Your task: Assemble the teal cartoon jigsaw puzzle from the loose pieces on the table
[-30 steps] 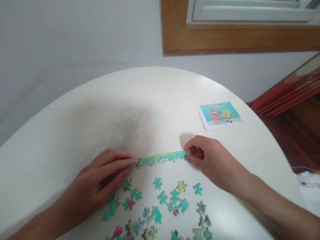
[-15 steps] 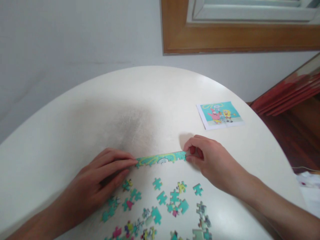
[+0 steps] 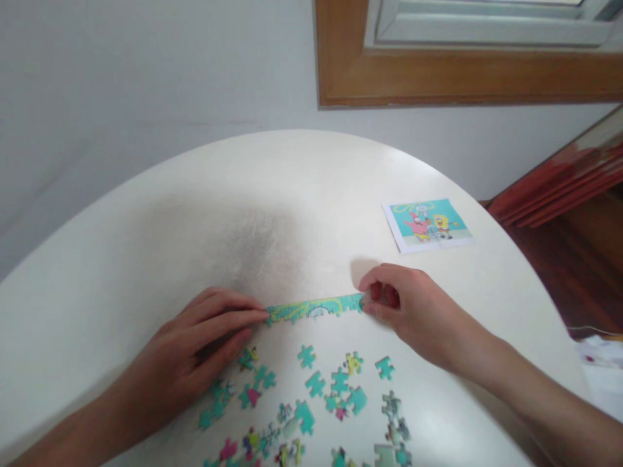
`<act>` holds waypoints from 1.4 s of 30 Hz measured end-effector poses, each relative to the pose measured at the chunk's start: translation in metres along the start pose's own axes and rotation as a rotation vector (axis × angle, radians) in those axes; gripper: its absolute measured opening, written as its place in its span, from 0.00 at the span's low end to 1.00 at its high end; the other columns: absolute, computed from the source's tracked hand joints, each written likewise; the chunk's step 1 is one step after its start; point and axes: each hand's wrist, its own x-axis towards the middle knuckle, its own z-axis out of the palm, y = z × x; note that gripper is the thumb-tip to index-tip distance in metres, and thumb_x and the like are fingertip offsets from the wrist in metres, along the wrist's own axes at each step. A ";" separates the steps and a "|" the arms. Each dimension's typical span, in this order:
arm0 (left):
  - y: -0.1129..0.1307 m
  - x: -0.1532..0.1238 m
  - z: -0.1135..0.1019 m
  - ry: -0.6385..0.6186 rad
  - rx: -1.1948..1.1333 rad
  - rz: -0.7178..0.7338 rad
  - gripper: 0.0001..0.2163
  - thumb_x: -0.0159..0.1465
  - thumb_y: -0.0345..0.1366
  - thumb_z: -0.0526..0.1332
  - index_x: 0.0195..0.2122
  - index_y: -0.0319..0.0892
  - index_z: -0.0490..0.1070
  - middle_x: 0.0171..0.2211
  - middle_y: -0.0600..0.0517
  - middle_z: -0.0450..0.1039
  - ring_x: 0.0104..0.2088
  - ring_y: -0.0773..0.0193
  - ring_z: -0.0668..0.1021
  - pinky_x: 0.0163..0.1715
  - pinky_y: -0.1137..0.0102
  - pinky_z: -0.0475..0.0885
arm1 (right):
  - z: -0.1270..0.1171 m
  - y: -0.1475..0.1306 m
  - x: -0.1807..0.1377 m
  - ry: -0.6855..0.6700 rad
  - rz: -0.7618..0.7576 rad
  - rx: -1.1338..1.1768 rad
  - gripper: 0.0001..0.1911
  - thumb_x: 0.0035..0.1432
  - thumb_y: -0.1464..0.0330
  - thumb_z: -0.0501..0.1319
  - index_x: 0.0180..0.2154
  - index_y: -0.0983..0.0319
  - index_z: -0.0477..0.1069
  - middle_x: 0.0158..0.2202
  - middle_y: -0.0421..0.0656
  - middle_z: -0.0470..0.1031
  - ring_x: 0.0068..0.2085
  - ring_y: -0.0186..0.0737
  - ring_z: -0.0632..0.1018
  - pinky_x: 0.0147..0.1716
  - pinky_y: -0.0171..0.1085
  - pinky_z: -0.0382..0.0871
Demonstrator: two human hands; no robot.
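Observation:
A narrow strip of joined jigsaw pieces [image 3: 314, 309], turquoise with yellow-green curves and part of a pale face, lies across the white table. At its left end rest the outstretched fingertips of my left hand [image 3: 195, 344]; the thumb is apart from them. My right hand [image 3: 406, 301] is closed in a pinch at the strip's right end, on a small puzzle piece [image 3: 363, 302] mostly hidden by the fingertips. Below the strip lie several loose turquoise pieces, among them one single piece [image 3: 306, 356] and another [image 3: 385, 368] nearer my right arm.
A printed reference picture [image 3: 428, 224] with cartoon figures lies at the right of the round white table [image 3: 311, 168]. More loose pieces [image 3: 253, 444] are scattered along the near side. Behind stand a wall and a wood-framed window [image 3: 438, 78]; a red curtain [image 3: 559, 185] hangs at right.
Both hands stay almost in place. My right hand has shifted very slightly to the right at the strip's end, still pinched. The loose pieces have not moved.

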 end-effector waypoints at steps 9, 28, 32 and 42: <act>-0.001 0.000 0.000 0.001 0.006 -0.013 0.11 0.69 0.37 0.57 0.48 0.50 0.76 0.48 0.52 0.75 0.47 0.60 0.76 0.47 0.69 0.73 | 0.000 0.006 0.004 -0.004 -0.102 0.046 0.05 0.55 0.72 0.61 0.31 0.60 0.76 0.29 0.40 0.75 0.28 0.33 0.70 0.28 0.36 0.60; -0.002 0.005 0.001 0.136 -0.025 0.001 0.11 0.69 0.35 0.56 0.43 0.43 0.78 0.44 0.49 0.75 0.45 0.61 0.77 0.48 0.67 0.72 | -0.007 -0.007 -0.006 0.027 -0.302 0.002 0.06 0.56 0.71 0.61 0.33 0.61 0.78 0.33 0.42 0.78 0.30 0.33 0.72 0.30 0.35 0.64; -0.003 0.007 0.002 0.154 -0.027 0.027 0.10 0.69 0.35 0.56 0.43 0.43 0.78 0.44 0.48 0.75 0.45 0.61 0.77 0.49 0.66 0.72 | -0.018 -0.013 -0.013 -0.077 -0.305 -0.052 0.06 0.56 0.72 0.61 0.32 0.62 0.78 0.30 0.42 0.78 0.30 0.34 0.74 0.30 0.35 0.64; -0.002 0.009 0.004 0.165 -0.046 0.028 0.10 0.68 0.35 0.56 0.42 0.43 0.78 0.44 0.48 0.76 0.44 0.60 0.77 0.47 0.65 0.73 | -0.010 -0.036 -0.039 -0.344 -0.460 -0.295 0.05 0.55 0.73 0.65 0.34 0.60 0.79 0.34 0.43 0.79 0.34 0.36 0.76 0.33 0.35 0.60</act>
